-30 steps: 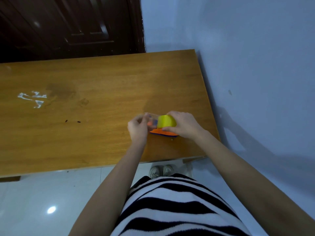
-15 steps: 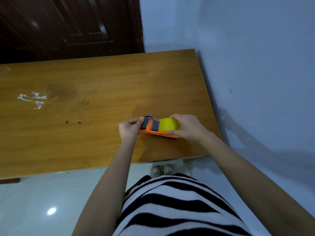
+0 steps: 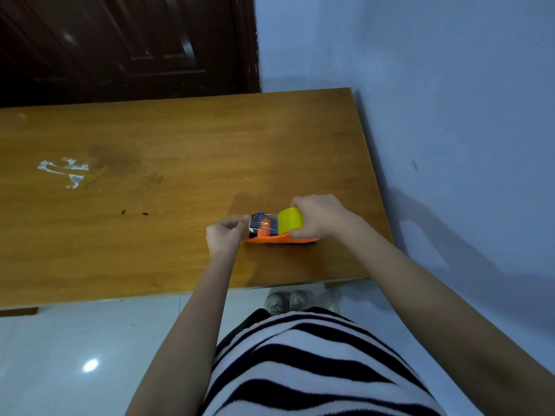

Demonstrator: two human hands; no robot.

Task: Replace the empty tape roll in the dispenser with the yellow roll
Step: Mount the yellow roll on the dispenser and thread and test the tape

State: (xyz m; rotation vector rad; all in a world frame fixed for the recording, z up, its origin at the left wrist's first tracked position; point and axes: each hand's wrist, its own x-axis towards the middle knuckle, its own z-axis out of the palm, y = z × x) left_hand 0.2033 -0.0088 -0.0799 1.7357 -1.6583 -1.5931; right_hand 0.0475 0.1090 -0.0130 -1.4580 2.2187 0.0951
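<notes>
An orange tape dispenser [image 3: 268,235] with a blue underside lies on the wooden table [image 3: 180,145] near its front right corner. The yellow roll [image 3: 290,219] sits in the dispenser. My right hand [image 3: 321,217] grips the roll and the dispenser's right end. My left hand [image 3: 226,235] pinches the free end of the tape, and a clear, shiny strip [image 3: 261,225] stretches from the roll leftward over the dispenser's front. No empty roll is visible.
A blue wall [image 3: 450,115] runs along the table's right edge and a dark wooden door [image 3: 120,40] stands behind it. A white smear [image 3: 64,172] and dark specks mark the table's left part. The table's front edge lies just below my hands.
My left hand has drawn away to the left, pulling a strip of tape out from the yellow roll across the dispenser. My right hand stays on the roll.
</notes>
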